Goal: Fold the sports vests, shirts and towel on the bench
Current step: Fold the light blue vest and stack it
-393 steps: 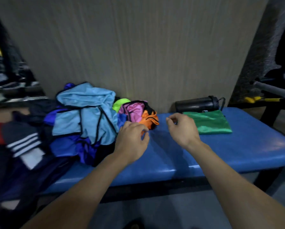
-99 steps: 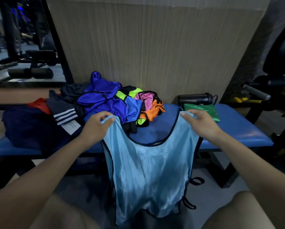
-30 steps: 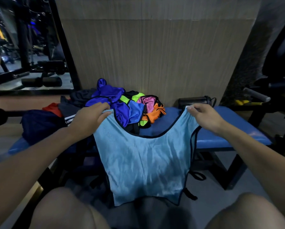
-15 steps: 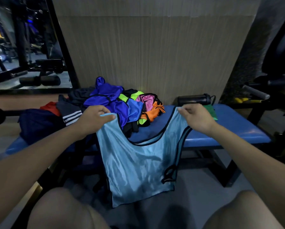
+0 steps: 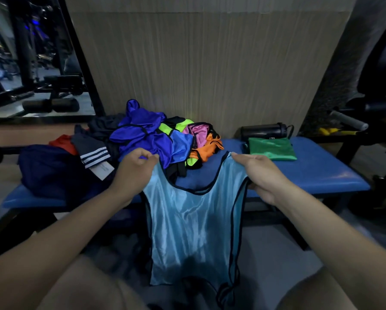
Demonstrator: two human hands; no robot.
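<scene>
While a light blue vest (image 5: 192,231) hangs at the centre of the frame, in front of the blue bench (image 5: 310,173), the person's left hand (image 5: 135,173) and right hand (image 5: 260,173) each pinch a shoulder strap, held apart. Unfolded clothes (image 5: 151,142) are heaped left of centre on the bench; a folded green vest (image 5: 271,149) lies at right. Judging by this, folding has just begun; next the vest likely needs laying flat.
</scene>
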